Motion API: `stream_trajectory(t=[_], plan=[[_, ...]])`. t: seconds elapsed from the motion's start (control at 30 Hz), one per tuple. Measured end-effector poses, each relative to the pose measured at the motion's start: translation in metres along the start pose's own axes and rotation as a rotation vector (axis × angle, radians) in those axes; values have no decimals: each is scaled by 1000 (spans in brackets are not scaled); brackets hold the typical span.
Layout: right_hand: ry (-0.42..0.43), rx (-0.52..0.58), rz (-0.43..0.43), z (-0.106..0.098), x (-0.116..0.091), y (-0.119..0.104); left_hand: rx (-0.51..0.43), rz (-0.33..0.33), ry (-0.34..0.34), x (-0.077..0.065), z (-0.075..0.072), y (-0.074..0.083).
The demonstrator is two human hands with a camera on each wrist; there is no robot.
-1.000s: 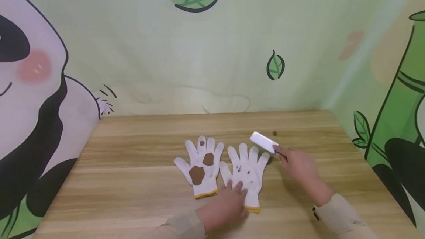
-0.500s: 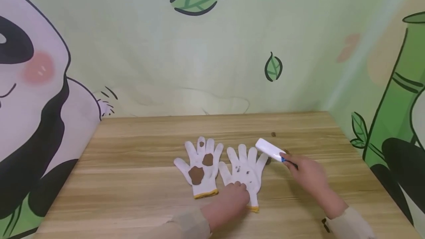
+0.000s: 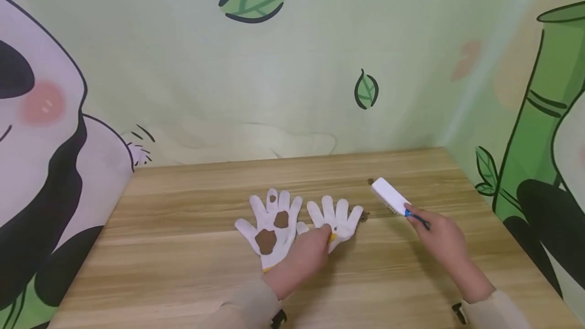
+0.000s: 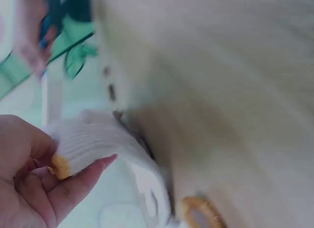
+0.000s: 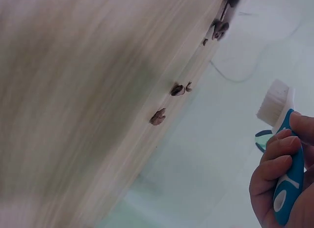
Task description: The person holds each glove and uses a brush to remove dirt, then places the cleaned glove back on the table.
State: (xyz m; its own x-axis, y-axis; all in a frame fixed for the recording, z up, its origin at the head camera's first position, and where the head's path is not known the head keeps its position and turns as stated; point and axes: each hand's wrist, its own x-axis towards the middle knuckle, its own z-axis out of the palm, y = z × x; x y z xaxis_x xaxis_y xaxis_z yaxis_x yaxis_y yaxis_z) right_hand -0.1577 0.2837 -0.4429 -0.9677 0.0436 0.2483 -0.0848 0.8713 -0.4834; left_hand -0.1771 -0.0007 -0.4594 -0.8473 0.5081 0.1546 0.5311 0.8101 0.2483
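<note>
Nearer the white glove [image 3: 340, 221], the left hand [image 3: 307, 249] pinches its yellow cuff [image 4: 61, 166], glove fingers fanning toward one o'clock, while the right hand [image 3: 440, 237] grips the brush [image 3: 392, 198], head toward ten!

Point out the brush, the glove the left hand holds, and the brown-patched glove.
Brush [image 3: 393, 198], head view: white back of its head.
Held glove [image 3: 340, 221], head view: base of its fingers.
Brown-patched glove [image 3: 266, 241], head view: its largest brown patch.

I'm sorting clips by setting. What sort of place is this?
Probably an indoor playroom or activity corner, perhaps one staged for filming: a wood-grain table meets a pale green backdrop decorated with a cartoon panda and bamboo.
</note>
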Motion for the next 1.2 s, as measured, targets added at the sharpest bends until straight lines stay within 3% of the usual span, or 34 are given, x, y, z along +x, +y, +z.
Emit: stream_trajectory(t=[0.1,0.23,0.43,0.67,0.9,1.0,1.2], plan=[[24,20,6,0,0,0,-210,-25,79,7,-13,-14],[45,54,13,2,0,0,-431,-57,92,22,-23,-33],[-7,70,39,9,-1,0,-566,-101,70,38,-32,-51],[-134,64,39,17,-2,-3,-623,-180,59,54,-48,-59],[-229,64,-7,32,0,-9,-565,-163,101,66,-63,-62],[-227,77,-25,37,3,-15,-543,-153,119,69,-68,-62],[-136,244,100,45,14,-25,-558,-126,150,71,-76,-62]])
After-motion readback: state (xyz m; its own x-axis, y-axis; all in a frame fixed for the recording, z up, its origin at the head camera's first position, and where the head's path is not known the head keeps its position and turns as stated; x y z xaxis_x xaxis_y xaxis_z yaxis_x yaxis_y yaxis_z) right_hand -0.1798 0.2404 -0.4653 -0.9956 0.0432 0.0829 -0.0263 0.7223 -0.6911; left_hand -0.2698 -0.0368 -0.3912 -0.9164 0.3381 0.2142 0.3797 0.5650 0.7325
